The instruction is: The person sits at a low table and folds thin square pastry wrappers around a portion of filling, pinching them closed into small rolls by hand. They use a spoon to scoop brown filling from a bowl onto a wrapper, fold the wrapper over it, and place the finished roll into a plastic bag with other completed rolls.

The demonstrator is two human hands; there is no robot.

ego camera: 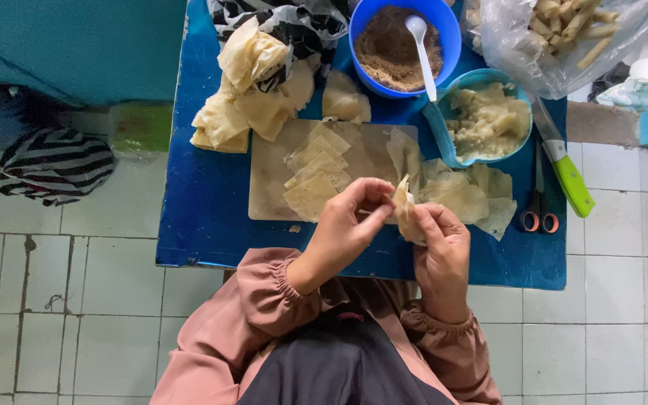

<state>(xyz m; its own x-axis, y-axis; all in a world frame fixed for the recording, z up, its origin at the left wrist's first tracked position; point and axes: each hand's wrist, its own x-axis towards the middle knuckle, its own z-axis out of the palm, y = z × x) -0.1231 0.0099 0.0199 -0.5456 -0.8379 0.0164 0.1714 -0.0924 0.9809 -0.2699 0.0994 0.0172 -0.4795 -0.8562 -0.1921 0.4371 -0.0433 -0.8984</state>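
Note:
My left hand (346, 225) and my right hand (442, 247) meet over the front edge of a blue table (204, 217). Together they pinch one thin pale-yellow pastry wrapper (405, 210), folded between the fingertips. Just beyond my hands lies a cutting board (268, 184) with a short fanned stack of square wrappers (316, 169). More loose wrappers (463, 195) lie to the right of the board.
At the back stand a blue bowl of brown crumbly filling (391, 52) with a white spoon (421, 45), a light-blue bowl of pale mash (489, 120) and a plastic bag of rolled pieces (571, 26). A green-handled knife (568, 176) and scissors (539, 214) lie at the right. Crumpled wrappers (253, 97) are piled back left.

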